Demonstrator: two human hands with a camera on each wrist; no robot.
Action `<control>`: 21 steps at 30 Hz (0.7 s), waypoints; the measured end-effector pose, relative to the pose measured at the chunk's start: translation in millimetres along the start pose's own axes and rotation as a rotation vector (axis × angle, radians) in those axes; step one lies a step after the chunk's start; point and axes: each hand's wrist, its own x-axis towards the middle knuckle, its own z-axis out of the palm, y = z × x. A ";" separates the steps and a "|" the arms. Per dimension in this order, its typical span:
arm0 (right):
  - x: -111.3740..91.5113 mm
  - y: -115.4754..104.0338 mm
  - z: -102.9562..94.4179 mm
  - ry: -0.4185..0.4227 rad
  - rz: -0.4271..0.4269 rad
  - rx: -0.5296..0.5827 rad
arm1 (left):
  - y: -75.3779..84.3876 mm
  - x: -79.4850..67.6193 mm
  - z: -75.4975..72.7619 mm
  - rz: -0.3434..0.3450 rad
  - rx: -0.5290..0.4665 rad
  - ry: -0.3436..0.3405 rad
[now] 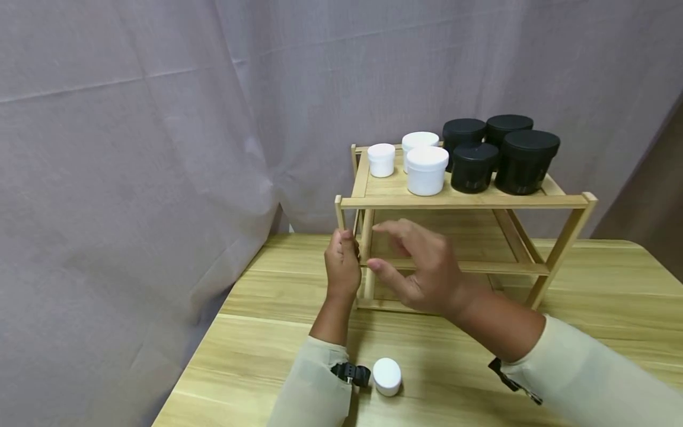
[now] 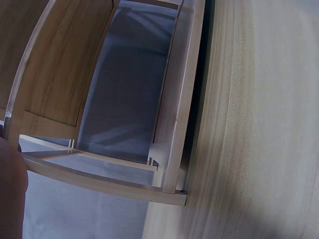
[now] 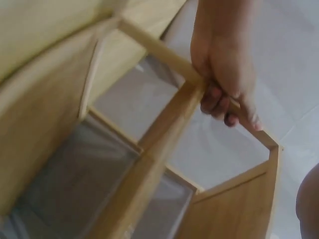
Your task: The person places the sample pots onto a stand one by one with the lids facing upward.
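Observation:
A wooden shelf rack stands on the table. My left hand grips its front left post, fingers curled round the wood; the right wrist view shows that left hand on the post too. In the left wrist view only part of the left hand shows at the edge. My right hand is in front of the rack's lower shelves, thumb and fingers spread apart, holding nothing. Three white jars and several black jars stand on the top shelf, all lidded.
A small white lidded jar stands on the wooden table, close to the left wrist's black strap. Behind the rack hangs a grey curtain, which also runs down along the table's left edge.

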 end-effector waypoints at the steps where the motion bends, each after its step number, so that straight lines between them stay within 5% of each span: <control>1: -3.8 -1.1 0.7 0.002 0.019 0.050 | 0.1 -0.4 0.0 -0.001 -0.001 -0.003; 9: -31.0 -10.5 -0.9 -0.026 0.273 0.391 | 1.2 -1.2 0.8 0.000 -0.009 -0.010; 21: -64.6 -25.1 0.6 -0.149 0.583 0.561 | 0.0 -1.0 -0.1 0.012 0.012 0.014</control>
